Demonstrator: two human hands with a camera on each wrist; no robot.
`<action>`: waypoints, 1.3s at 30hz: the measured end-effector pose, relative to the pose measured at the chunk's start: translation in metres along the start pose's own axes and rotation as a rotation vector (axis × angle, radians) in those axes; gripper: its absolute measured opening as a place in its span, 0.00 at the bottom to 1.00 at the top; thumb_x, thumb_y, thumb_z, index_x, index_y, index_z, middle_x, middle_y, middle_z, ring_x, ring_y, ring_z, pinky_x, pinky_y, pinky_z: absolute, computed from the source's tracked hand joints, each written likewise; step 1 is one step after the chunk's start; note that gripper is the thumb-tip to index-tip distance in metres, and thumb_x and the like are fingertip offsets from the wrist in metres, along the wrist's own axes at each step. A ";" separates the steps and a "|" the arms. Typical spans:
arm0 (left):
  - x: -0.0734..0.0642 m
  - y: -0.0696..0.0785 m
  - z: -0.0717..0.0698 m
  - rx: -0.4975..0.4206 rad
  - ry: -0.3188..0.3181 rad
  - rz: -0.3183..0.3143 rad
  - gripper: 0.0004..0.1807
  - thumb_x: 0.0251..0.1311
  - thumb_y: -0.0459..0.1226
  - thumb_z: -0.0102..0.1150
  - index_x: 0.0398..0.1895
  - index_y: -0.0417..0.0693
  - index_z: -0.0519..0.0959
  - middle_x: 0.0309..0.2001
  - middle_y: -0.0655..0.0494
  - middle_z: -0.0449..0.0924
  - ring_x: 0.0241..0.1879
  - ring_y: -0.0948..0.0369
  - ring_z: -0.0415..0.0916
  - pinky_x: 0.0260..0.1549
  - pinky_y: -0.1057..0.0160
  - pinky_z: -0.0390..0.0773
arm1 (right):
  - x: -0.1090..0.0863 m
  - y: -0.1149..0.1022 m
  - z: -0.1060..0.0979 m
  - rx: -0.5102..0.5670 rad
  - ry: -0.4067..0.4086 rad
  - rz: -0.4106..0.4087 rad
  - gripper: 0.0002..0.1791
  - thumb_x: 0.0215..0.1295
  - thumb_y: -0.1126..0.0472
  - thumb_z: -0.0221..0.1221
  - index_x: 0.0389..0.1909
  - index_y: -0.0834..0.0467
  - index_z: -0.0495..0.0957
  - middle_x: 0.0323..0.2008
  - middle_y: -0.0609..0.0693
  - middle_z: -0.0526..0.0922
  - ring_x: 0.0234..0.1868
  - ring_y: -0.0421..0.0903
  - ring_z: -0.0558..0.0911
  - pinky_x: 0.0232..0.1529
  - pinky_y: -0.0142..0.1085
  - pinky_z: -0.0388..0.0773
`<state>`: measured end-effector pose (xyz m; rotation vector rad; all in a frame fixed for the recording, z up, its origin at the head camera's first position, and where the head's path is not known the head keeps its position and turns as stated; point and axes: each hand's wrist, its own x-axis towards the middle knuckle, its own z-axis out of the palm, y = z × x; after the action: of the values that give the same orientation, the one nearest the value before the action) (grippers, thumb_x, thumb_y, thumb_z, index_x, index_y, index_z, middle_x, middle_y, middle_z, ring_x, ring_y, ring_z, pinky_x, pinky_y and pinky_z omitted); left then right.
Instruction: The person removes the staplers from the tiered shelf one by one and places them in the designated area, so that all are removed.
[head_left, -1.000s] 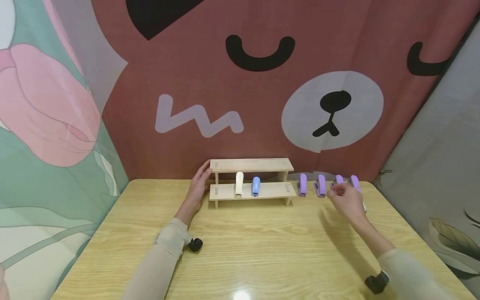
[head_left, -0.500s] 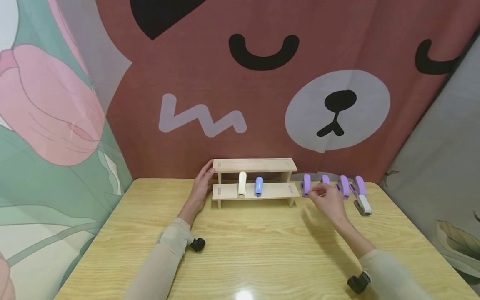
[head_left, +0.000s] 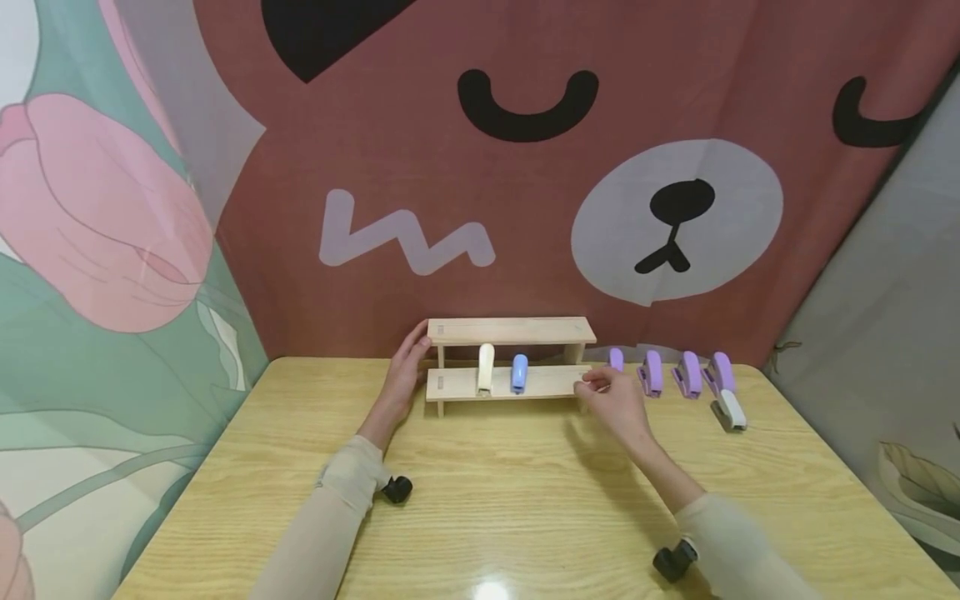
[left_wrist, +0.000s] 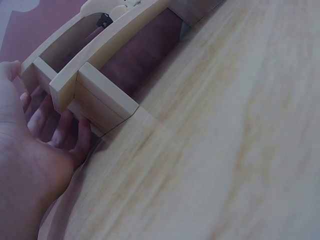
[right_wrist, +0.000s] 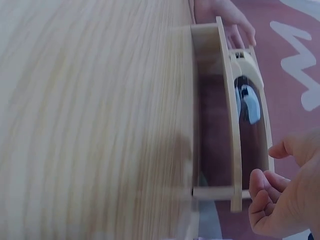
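Note:
A two-tier wooden shelf (head_left: 512, 330) stands at the back of the table. My left hand (head_left: 401, 382) grips its left end; in the left wrist view the fingers curl against the end supports. On the lower tier are a cream stapler (head_left: 486, 370) and a smaller blue stapler (head_left: 519, 374). My right hand (head_left: 617, 406) is at the right end of the lower tier, holding nothing. In the right wrist view, its thumb and forefinger are apart and the other fingers loosely bent. The nearest purple stapler (head_left: 616, 358) is partly hidden behind that hand.
Right of the shelf, more purple staplers (head_left: 688, 374) stand in a row on the wooden table (head_left: 480, 483). A white and grey stapler (head_left: 731, 411) lies in front of the rightmost one. A printed curtain (head_left: 390, 292) hangs right behind the shelf.
My right hand has moved left past the row of purple staplers to the shelf's right end, uncovering the white and grey stapler. The left hand has stayed at the shelf; the view shifted slightly.

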<state>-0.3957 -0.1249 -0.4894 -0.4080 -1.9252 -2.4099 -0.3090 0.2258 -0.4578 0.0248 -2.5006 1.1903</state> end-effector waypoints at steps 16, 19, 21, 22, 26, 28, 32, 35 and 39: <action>-0.001 0.002 0.001 -0.003 0.006 -0.013 0.30 0.79 0.46 0.49 0.81 0.56 0.59 0.70 0.46 0.67 0.70 0.37 0.58 0.59 0.40 0.64 | 0.001 -0.033 0.043 0.050 -0.075 -0.025 0.14 0.60 0.58 0.70 0.39 0.65 0.83 0.30 0.54 0.82 0.32 0.50 0.80 0.34 0.39 0.75; -0.001 0.002 0.001 -0.001 0.009 -0.017 0.30 0.79 0.46 0.49 0.81 0.56 0.59 0.69 0.46 0.68 0.70 0.37 0.59 0.59 0.41 0.64 | 0.001 -0.037 0.050 0.035 -0.101 -0.017 0.16 0.61 0.55 0.72 0.39 0.64 0.83 0.30 0.53 0.82 0.31 0.48 0.80 0.34 0.39 0.76; 0.000 0.002 0.001 0.000 0.013 -0.021 0.30 0.79 0.46 0.49 0.81 0.56 0.59 0.69 0.47 0.68 0.70 0.37 0.59 0.59 0.41 0.65 | 0.001 -0.039 0.054 0.019 -0.112 0.002 0.18 0.60 0.53 0.72 0.40 0.63 0.83 0.31 0.52 0.83 0.31 0.47 0.80 0.32 0.40 0.76; 0.000 0.001 0.001 -0.001 0.015 -0.023 0.30 0.79 0.46 0.49 0.81 0.56 0.59 0.69 0.48 0.68 0.70 0.38 0.59 0.59 0.41 0.65 | 0.001 -0.040 0.055 0.014 -0.119 0.014 0.19 0.59 0.51 0.73 0.40 0.63 0.83 0.31 0.52 0.83 0.31 0.47 0.80 0.30 0.40 0.76; 0.000 0.000 0.001 -0.003 0.018 -0.019 0.30 0.79 0.46 0.49 0.80 0.56 0.60 0.69 0.48 0.68 0.68 0.40 0.62 0.60 0.40 0.64 | 0.001 -0.045 0.061 0.002 -0.137 0.061 0.24 0.58 0.47 0.73 0.44 0.62 0.82 0.32 0.51 0.83 0.28 0.46 0.80 0.27 0.39 0.75; 0.000 0.000 0.001 -0.007 0.018 -0.015 0.30 0.79 0.45 0.49 0.80 0.56 0.60 0.70 0.47 0.68 0.67 0.41 0.63 0.60 0.40 0.64 | 0.002 -0.048 0.064 0.011 -0.143 0.072 0.27 0.58 0.46 0.73 0.46 0.63 0.82 0.32 0.52 0.83 0.27 0.47 0.79 0.27 0.40 0.75; 0.000 0.000 0.002 -0.007 0.016 -0.009 0.30 0.79 0.46 0.50 0.80 0.56 0.60 0.70 0.47 0.67 0.67 0.42 0.63 0.60 0.39 0.63 | 0.004 -0.049 0.068 0.020 -0.146 0.087 0.30 0.57 0.46 0.74 0.48 0.65 0.81 0.30 0.53 0.82 0.24 0.47 0.77 0.25 0.39 0.73; 0.000 0.000 0.002 0.005 0.017 -0.009 0.30 0.79 0.46 0.50 0.80 0.56 0.60 0.71 0.47 0.67 0.68 0.41 0.62 0.61 0.39 0.63 | 0.005 -0.049 0.070 0.014 -0.146 0.087 0.29 0.56 0.47 0.74 0.48 0.65 0.81 0.28 0.52 0.82 0.23 0.46 0.77 0.23 0.38 0.72; 0.000 0.000 0.001 0.016 0.020 -0.008 0.30 0.78 0.47 0.50 0.80 0.57 0.61 0.71 0.48 0.67 0.69 0.40 0.62 0.60 0.39 0.63 | 0.007 -0.049 0.072 0.001 -0.144 0.085 0.27 0.57 0.49 0.74 0.47 0.66 0.81 0.28 0.52 0.81 0.23 0.46 0.77 0.22 0.38 0.71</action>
<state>-0.3951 -0.1238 -0.4895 -0.3740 -1.9403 -2.3924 -0.3302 0.1416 -0.4604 0.0051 -2.6501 1.2642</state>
